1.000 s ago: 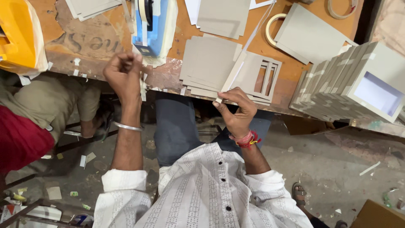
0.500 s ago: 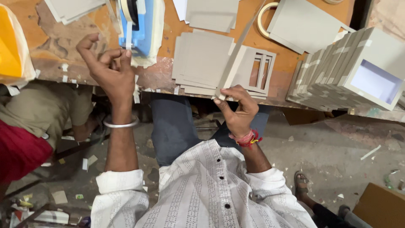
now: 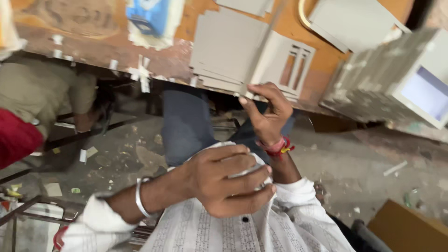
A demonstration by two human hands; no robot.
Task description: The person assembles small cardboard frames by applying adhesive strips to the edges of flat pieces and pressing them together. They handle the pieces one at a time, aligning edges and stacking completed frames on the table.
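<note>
The right hand [image 3: 267, 114] reaches up to the near edge of the table [image 3: 93, 35], thumb and fingers closed on the front edge of the grey card stack [image 3: 228, 49]; the pinch is narrow, just the thickness of a few sheets, and which sheet it grips is too blurred to tell; a red thread band sits at that wrist. The left hand [image 3: 228, 179] lies against the white shirt [image 3: 224, 233] at the chest, fingers loosely curled and pressed flat to the cloth, seemingly rubbing or gathering it; nothing else shows in that hand. To do this well, I judge the pinch should stay close to the stack's corner, thumb underneath, so one card slides free without dragging the others off the edge; the cut-out card [image 3: 291, 65] lies just beside the stack, touching it, and could shift with it. Right of these stands a row of grey boxes [image 3: 396, 79]; a blue tool [image 3: 147, 16] rests farther left on the table; another person in a khaki shirt and red cloth crouches at the left, under the table.
</note>
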